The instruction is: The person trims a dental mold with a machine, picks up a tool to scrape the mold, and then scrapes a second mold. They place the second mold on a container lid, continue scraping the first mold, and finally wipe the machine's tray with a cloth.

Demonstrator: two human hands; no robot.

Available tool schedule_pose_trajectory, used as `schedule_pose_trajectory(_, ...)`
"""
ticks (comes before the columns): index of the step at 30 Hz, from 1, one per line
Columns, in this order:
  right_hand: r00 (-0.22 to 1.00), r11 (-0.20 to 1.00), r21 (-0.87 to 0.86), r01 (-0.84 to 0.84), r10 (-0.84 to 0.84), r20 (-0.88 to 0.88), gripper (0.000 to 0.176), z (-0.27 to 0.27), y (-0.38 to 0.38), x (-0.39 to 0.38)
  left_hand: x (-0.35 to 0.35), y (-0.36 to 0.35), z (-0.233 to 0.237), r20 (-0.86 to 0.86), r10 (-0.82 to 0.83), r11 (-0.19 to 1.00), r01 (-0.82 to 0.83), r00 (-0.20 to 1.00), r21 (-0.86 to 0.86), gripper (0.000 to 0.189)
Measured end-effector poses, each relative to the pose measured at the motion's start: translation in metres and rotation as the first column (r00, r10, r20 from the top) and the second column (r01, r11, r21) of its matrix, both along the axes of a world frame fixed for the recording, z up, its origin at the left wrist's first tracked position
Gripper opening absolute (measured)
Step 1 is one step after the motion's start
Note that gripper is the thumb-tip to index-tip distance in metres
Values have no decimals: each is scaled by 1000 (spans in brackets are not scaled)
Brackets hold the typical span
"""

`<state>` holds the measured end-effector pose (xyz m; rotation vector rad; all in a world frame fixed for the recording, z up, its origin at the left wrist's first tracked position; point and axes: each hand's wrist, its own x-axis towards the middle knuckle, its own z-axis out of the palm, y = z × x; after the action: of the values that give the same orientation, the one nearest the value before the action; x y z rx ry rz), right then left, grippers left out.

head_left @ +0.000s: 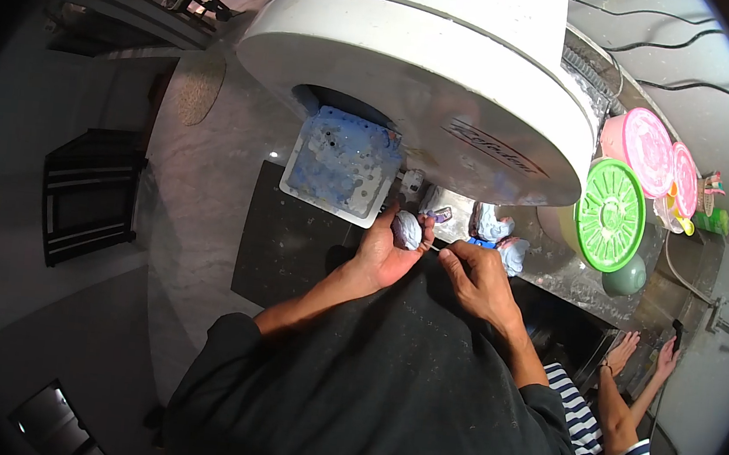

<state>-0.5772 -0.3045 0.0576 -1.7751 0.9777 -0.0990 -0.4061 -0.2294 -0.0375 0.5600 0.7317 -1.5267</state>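
A small rounded lump of blue-grey clay-like material (406, 230) sits in the left hand (384, 251), whose fingers curl closed around it from below, with the thumb against its side. Just beside it, the right hand (478, 278) is drawn nearly shut, its fingertips pinched on a thin dark tool (435, 246) whose end points at the lump. Beyond the right hand, two more pale blue-and-white lumps (494, 226) lie close together on the metal surface. Beyond the left hand lies a square white plate stained blue (342, 164), partly under a large round white machine housing (424, 66). Further out on the right-hand side stand a ribbed round green lid (609, 214) and two round pink lids (648, 150). Another person's hands (625, 349), in striped sleeves, are well apart to the right.
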Motion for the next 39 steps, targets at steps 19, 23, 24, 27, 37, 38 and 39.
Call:
schedule_pose_trajectory(19, 982, 832, -522, 186, -143, 122, 7, -41, 43, 11, -5, 1, -16, -61, 181, 973, -188, 982, -132, 30)
schedule_pose_trajectory(23, 981, 813, -549, 194, -149, 127, 7, -47, 44, 12, -14, -2, -16, 108, 190, 977, -178, 976, -114, 29)
schedule_pose_trajectory(24, 974, 836, -502, 221, -158, 165, 11, -51, 45, 12, -15, -2, -14, 148, 186, 978, -168, 971, -126, 29)
schedule_pose_trajectory(27, 952, 900, -339, 275, -207, 224, 19, -57, 45, 12, -18, -2, -5, 180, 189, 978, -170, 965, -119, 24)
schedule_pose_trajectory(37, 943, 955, 92, 283, -295, 154, 21, -58, 43, 4, -24, 1, -9, 240, 174, 984, -159, 955, -79, 38)
schedule_pose_trajectory(38, 950, 960, -7, 278, -274, 147, 20, -58, 43, 5, -23, 2, -11, 245, 169, 984, -148, 955, -102, 38)
schedule_pose_trajectory(39, 946, 946, -155, 286, -254, 200, 18, -58, 43, 6, -23, 2, -11, 249, 163, 983, -135, 955, -123, 38)
